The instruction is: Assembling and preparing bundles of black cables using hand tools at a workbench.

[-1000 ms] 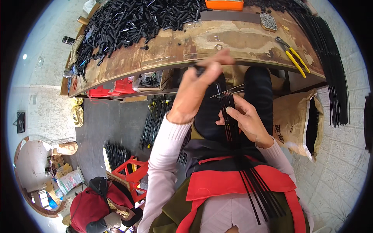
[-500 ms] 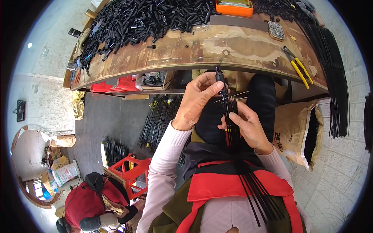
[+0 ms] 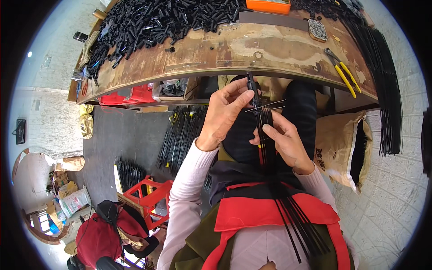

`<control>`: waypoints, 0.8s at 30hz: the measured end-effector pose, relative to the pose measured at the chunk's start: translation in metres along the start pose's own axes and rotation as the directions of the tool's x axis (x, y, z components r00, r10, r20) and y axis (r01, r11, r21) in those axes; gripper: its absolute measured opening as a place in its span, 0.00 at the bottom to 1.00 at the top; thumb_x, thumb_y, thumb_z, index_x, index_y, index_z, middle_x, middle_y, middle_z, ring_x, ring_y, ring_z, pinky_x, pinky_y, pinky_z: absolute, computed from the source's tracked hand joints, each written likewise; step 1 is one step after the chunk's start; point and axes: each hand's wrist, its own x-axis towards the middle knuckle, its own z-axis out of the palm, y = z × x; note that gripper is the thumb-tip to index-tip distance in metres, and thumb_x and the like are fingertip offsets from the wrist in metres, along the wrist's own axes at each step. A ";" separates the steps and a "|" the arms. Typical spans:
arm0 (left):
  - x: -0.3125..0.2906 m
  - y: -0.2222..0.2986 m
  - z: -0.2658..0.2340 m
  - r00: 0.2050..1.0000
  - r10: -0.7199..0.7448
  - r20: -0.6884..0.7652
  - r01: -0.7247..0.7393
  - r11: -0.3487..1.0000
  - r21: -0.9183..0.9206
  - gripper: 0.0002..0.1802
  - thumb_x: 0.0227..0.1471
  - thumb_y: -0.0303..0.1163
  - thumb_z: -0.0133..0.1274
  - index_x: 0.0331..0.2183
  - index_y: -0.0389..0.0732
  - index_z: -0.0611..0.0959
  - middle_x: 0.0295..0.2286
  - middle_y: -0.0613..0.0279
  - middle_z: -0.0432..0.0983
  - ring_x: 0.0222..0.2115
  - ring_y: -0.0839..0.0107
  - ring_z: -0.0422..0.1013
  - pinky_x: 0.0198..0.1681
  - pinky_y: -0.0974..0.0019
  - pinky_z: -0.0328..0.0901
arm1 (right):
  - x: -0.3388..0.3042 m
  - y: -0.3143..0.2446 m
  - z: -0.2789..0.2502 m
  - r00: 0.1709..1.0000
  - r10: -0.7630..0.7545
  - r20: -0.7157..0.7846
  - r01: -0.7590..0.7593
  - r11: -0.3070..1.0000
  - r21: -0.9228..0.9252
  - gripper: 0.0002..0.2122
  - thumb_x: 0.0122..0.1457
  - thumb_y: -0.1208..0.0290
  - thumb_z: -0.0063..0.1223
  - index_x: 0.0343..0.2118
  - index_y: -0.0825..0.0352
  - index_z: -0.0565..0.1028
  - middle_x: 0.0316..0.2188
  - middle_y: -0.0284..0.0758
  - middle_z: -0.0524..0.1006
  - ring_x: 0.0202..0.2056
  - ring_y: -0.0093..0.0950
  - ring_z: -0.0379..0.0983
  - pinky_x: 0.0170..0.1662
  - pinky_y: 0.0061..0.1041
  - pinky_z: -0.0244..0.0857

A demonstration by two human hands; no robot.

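Between its thumb and fingers, my left hand [image 3: 223, 113] grips an upright black tubular plastic fitting [image 3: 251, 85]. My right hand [image 3: 286, 137] is closed around a bundle of thin black rods [image 3: 266, 155], which resemble umbrella ribs. Their upper ends meet the fitting's lower end; how they join is too small to tell. Thin wires [image 3: 276, 104] cross there, sticking out on both sides. Downward, the rods fan out over the red apron band [image 3: 252, 213] at my waist.
Ahead stands a worn wooden bench [image 3: 202, 54] with a heap of black tubular fittings [image 3: 153, 22], yellow-handled pliers [image 3: 344, 74] and a small tray [image 3: 317, 30]. More rods [image 3: 389, 99] hang at the right, above a sack [image 3: 337, 148]. A person [image 3: 110, 234] works near a red stool [image 3: 148, 200].
The view has shifted slightly, so the bench sits higher in the picture. Both hands keep their grips, and the fitting stays at the rods' upper ends.
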 end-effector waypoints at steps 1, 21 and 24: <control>0.001 -0.001 0.000 0.999 0.048 0.014 -0.048 0.999 -0.006 0.20 0.58 0.28 0.54 0.51 0.31 0.75 0.39 0.60 0.79 0.39 0.77 0.74 0.43 0.72 0.68 | 0.000 0.000 0.000 1.000 0.001 -0.001 -0.001 1.000 0.000 0.19 0.64 0.72 0.49 0.57 0.71 0.65 0.35 0.37 0.74 0.35 0.26 0.74 0.46 0.38 0.74; -0.022 -0.006 0.004 1.000 0.010 -0.028 -0.014 0.986 -0.165 0.28 0.55 0.25 0.55 0.57 0.33 0.68 0.44 0.51 0.77 0.46 0.66 0.74 0.53 0.65 0.65 | -0.001 -0.001 -0.001 1.000 -0.023 -0.005 0.023 1.000 0.006 0.17 0.64 0.73 0.48 0.55 0.70 0.66 0.35 0.37 0.74 0.35 0.27 0.74 0.46 0.38 0.74; -0.032 -0.005 0.008 0.998 0.060 -0.013 -0.061 0.989 -0.135 0.36 0.53 0.20 0.56 0.61 0.34 0.61 0.46 0.48 0.76 0.46 0.64 0.74 0.51 0.65 0.68 | 0.000 -0.001 -0.001 0.999 -0.042 0.008 0.042 0.999 -0.019 0.17 0.65 0.73 0.48 0.56 0.70 0.66 0.35 0.37 0.74 0.36 0.27 0.74 0.46 0.38 0.74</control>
